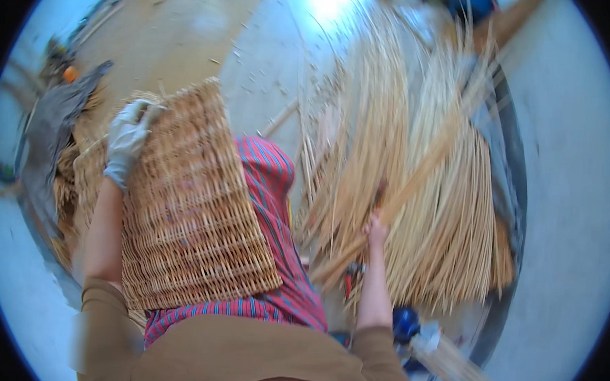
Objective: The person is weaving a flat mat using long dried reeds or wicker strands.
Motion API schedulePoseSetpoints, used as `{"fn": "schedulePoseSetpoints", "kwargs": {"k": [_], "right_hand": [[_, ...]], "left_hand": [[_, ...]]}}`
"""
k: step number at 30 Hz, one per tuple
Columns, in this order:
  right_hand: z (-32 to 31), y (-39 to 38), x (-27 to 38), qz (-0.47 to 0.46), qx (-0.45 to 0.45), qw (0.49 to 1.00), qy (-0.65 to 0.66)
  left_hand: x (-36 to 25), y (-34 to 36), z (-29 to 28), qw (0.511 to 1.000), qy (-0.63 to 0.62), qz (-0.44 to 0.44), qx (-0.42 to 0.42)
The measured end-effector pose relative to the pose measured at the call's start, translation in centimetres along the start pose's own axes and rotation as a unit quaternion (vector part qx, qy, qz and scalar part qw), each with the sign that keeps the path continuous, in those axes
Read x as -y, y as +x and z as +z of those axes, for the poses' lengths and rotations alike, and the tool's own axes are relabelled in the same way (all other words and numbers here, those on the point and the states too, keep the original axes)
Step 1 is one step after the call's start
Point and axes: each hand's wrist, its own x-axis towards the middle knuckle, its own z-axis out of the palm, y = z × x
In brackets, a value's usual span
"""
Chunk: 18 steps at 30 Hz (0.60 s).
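Observation:
A woven wicker panel (187, 205) lies tilted across my lap, over red-and-blue striped cloth (268, 168). My left hand (130, 140), in a white glove, has its fingers curled over the panel's far edge near the upper left corner. Bare and closed, my right hand (375, 229) is out to the right, above a bundle of long pale canes. A narrow dark-brown tool (381, 190) sticks up past its fingers; blur hides its kind. Right by this hand, a long flat wooden strip (416, 182) runs slantwise over the canes; whether they touch is unclear.
Long canes (364, 118) fan out over the floor to the right. A red-handled tool (349, 281) and a dark blue round object (405, 323) lie near my right forearm. Grey cloth (52, 136) covers a bundle at left. Small cane scraps litter the floor (196, 33) ahead.

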Motion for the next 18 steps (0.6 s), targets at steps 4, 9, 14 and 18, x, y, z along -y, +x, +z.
{"fn": "schedulePoseSetpoints", "kwargs": {"k": [4,9,14,18], "right_hand": [[0.0,-0.7,2.7,-0.031,0.036,0.999,-0.012],[4.6,0.9,10.1,-0.081,0.071,0.988,-0.111],[10.4,1.5,10.5,-0.025,0.118,0.977,-0.174],[14.6,0.6,9.4,-0.026,0.162,0.965,-0.206]], "left_hand": [[0.8,0.5,-1.6,0.993,0.057,-0.1,-0.003],[1.5,-4.3,-1.4,0.995,-0.028,-0.09,0.018],[1.6,-4.9,-0.3,0.998,-0.003,-0.02,-0.065],[0.0,-4.0,-1.3,0.996,-0.067,-0.023,-0.052]]}}
